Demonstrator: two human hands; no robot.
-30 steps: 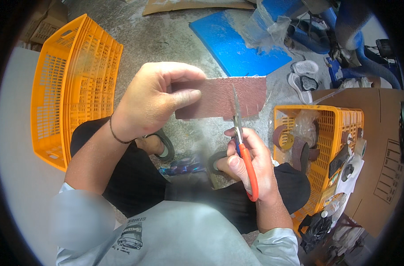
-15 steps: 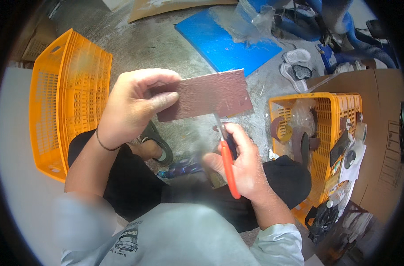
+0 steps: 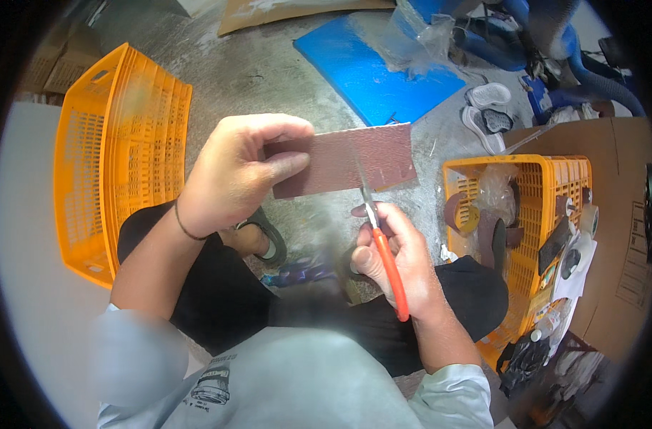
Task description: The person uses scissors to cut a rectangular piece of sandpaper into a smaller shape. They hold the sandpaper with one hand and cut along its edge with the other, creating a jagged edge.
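Note:
My left hand pinches the left end of a reddish-brown sandpaper strip, held flat in front of me. My right hand grips orange-handled scissors. Their blades reach up into the lower edge of the strip near its middle. I sit with my legs in dark trousers over a grey concrete floor.
An orange plastic crate lies on its side at my left. A second orange crate at my right holds brown sanding pieces, tape rolls and small tools. A blue sheet lies on the floor ahead, cardboard boxes stand at the right.
The scissors' blades have moved further up into the sandpaper strip. Both hands have shifted slightly within the view and keep their grips.

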